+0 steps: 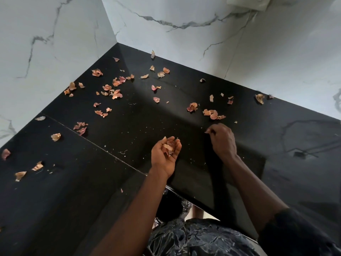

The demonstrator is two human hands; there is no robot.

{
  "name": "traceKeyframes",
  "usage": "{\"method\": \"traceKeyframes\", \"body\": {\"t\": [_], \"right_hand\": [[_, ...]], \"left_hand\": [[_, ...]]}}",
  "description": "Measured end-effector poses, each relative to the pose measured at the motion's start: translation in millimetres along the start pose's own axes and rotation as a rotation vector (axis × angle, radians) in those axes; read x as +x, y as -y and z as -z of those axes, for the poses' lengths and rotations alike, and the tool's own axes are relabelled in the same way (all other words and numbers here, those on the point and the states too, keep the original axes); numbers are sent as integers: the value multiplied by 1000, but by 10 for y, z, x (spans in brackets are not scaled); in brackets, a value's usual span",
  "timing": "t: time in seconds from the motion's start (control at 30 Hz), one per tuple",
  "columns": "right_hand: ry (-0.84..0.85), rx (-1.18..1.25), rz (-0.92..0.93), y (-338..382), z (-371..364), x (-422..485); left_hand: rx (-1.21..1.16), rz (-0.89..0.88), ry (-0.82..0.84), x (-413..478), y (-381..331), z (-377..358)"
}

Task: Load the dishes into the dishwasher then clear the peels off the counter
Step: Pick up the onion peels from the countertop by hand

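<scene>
**A:** Dozens of onion peels (114, 93) lie scattered over the black counter (138, 126), thickest toward the corner where the marble walls (55, 34) meet.

**B:** Anything between the hands and the scraps?

**A:** Nothing stands in the way. A thin seam (92, 143) crosses the counter on a diagonal, with a few peels lying left of it (one sits right out by the left edge). Below the counter's near edge shows a crinkled dark plastic bag (184, 235). A white fitting (247, 2) is on the wall at top right, cut off by the frame.

**B:** And the left hand?

**A:** The left hand (164, 156) is turned palm up over the counter, close to its front edge. Its fingers are cupped round a handful of peels (168, 146).

**B:** The right?

**A:** The right hand (222, 139) is palm down, just beside the left and a little farther in. Its knuckles are raised and its fingers are curled, with the tips bunched together down at the counter. Whether they pinch a scrap, I cannot tell. A small clump of peels (214, 114) lies just beyond the fingertips, apart from them. A dark sleeve (295, 231) covers that arm above the elbow.
</scene>
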State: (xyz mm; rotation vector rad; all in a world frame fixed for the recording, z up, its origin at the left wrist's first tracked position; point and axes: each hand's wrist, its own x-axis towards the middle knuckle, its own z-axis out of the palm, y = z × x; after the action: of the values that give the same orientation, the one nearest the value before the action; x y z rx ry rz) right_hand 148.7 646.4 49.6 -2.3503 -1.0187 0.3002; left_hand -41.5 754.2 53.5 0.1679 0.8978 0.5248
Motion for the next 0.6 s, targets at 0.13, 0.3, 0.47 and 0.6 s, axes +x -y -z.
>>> {"method": "traceKeyframes", "body": {"t": [0.13, 0.3, 0.47, 0.6], "right_hand": [[68, 105, 137, 386, 3, -227], [186, 62, 325, 719, -67, -506], [241, 44, 360, 692, 18, -546], [219, 166, 306, 584, 163, -482]], "left_hand": [[39, 15, 13, -8, 81, -14], [144, 8, 80, 5, 172, -38], [164, 35, 72, -4, 218, -20], [102, 79, 71, -43, 275, -76]]}}
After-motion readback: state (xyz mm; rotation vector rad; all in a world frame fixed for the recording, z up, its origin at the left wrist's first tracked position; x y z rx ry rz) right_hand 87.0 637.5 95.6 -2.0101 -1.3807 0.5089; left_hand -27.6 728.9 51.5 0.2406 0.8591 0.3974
